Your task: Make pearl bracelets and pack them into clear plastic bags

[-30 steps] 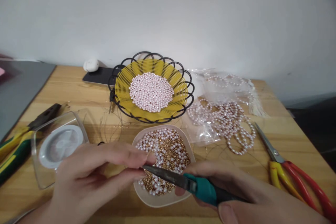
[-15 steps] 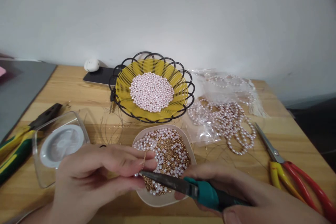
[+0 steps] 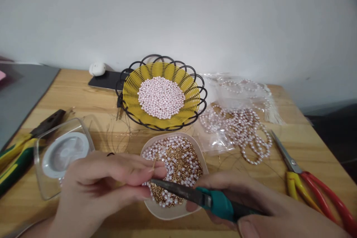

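Note:
Between the thumb and fingers of my left hand [image 3: 111, 184] a pearl bead strand [image 3: 145, 183] is pinched, most of it hidden by the fingers. My right hand [image 3: 245, 200] is wrapped round pliers [image 3: 220, 204] with teal-and-black handles. Their narrow dark jaws point left, and the tip meets the strand at my left fingertips. Right beneath both hands stands a pale bowl [image 3: 205, 163] filled with white pearl beads and gold beads [image 3: 178, 160]. Whether the jaws grip a bead or wire is too small to tell.
Behind the bowl sits a yellow basket [image 3: 192, 100] of pinkish pearls. Pearl strands [image 3: 242, 126] and plastic bags [image 3: 217, 141] lie to its right, near scissors [image 3: 301, 171]. At left are a clear box [image 3: 83, 130] with a spool, green-yellow pliers [image 3: 22, 152], a phone [image 3: 104, 80] and a white case [image 3: 97, 69].
The pliers' tip has shifted very slightly right and up at the left fingertips. My left thumb has drawn back a little to the left. Everything else is in place.

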Tool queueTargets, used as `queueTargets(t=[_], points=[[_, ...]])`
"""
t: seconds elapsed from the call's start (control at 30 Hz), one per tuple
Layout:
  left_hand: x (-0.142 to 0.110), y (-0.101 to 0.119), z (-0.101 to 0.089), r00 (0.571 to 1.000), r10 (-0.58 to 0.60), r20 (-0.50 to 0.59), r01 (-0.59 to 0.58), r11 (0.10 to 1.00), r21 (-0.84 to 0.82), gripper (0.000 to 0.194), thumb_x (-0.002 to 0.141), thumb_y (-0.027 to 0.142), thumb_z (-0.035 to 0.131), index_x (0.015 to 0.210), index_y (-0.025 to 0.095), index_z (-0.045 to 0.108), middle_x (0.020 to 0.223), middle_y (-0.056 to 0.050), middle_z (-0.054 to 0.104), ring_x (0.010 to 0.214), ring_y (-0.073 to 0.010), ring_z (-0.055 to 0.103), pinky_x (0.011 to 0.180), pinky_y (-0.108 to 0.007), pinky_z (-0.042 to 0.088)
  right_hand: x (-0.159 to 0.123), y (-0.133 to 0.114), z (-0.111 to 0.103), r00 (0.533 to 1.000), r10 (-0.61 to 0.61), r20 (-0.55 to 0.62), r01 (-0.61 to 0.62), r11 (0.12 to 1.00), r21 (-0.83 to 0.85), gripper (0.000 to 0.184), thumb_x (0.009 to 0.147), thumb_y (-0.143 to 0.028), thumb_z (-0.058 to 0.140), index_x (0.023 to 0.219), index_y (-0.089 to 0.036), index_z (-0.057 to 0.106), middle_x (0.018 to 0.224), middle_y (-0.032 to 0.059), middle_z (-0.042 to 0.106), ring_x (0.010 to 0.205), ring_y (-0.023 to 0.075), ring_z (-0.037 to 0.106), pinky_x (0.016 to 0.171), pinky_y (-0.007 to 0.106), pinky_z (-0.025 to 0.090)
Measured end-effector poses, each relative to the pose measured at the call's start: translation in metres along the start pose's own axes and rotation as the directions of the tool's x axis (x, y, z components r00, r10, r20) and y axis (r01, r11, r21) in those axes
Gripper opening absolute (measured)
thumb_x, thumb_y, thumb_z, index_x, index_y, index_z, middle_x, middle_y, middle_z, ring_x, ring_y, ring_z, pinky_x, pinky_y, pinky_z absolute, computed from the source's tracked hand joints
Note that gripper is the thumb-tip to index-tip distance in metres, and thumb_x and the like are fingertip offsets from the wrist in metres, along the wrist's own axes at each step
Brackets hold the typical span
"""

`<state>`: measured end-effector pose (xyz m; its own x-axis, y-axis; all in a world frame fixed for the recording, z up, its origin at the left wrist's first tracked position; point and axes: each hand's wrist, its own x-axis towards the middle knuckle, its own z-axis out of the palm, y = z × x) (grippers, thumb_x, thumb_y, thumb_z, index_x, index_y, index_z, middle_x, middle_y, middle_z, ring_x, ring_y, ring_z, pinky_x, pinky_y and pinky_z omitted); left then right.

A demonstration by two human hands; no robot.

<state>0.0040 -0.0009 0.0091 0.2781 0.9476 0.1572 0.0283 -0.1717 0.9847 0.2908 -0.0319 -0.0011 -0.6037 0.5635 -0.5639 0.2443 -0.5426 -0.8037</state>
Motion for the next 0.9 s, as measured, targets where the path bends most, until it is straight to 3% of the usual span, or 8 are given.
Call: queueTargets(t=[0.17, 0.33, 0.5, 0.9], points=[[0.0, 0.0, 0.0, 1.0, -0.024, -0.018, 0.024, 1.0, 0.006, 0.037, 0.075, 0.002, 0.08, 0.09, 0.035, 0.084, 0.085, 0.004, 0.084, 0.078, -0.0252, 0.082, 0.072, -0.032, 0.071, 0.001, 0.0, 0.001, 0.999, 0.034, -0.006, -0.034, 0.999, -0.006, 0.068, 0.077, -0.069, 0.071, 0.13, -0.026, 0.069, 0.129, 0.0127, 0.072, 0.114, 0.036, 0.068, 0.097, 0.048, 0.054], [-0.001, -0.003, -0.002, 0.998, -0.055, -0.02, 0.055, 0.998, -0.017, 0.037, 0.075, 0.001, 0.079, 0.09, 0.035, 0.083, 0.089, 0.005, 0.084, 0.082, -0.0233, 0.082, 0.076, -0.029, 0.069, 0.002, -0.004, 0.0, 0.999, 0.032, -0.019, -0.031, 0.999, 0.031, 0.065, 0.077, -0.07, 0.072, 0.126, -0.026, 0.071, 0.122, 0.0104, 0.074, 0.101, 0.0312, 0.071, 0.086, 0.041, 0.058], [-0.004, -0.006, -0.002, 0.995, -0.094, -0.013, 0.092, 0.991, -0.096, 0.037, 0.075, 0.002, 0.082, 0.089, 0.037, 0.083, 0.086, 0.006, 0.084, 0.084, -0.0229, 0.082, 0.079, -0.031, 0.069, 0.001, -0.001, -0.004, 1.0, -0.023, 0.012, 0.023, 0.999, -0.036, 0.059, 0.082, -0.062, 0.071, 0.129, -0.028, 0.068, 0.128, 0.0089, 0.072, 0.105, 0.0315, 0.07, 0.094, 0.041, 0.055], [-0.008, -0.017, -0.001, 0.995, -0.064, 0.081, 0.08, 0.975, -0.207, 0.017, 0.086, 0.027, 0.081, 0.099, 0.038, 0.081, 0.094, 0.009, 0.084, 0.099, -0.0202, 0.08, 0.089, -0.033, 0.067, 0.001, 0.0, 0.002, 0.997, 0.02, -0.074, -0.025, 0.998, -0.064, 0.071, 0.074, -0.071, 0.073, 0.128, -0.025, 0.071, 0.115, 0.0111, 0.076, 0.101, 0.0325, 0.073, 0.09, 0.043, 0.059]])
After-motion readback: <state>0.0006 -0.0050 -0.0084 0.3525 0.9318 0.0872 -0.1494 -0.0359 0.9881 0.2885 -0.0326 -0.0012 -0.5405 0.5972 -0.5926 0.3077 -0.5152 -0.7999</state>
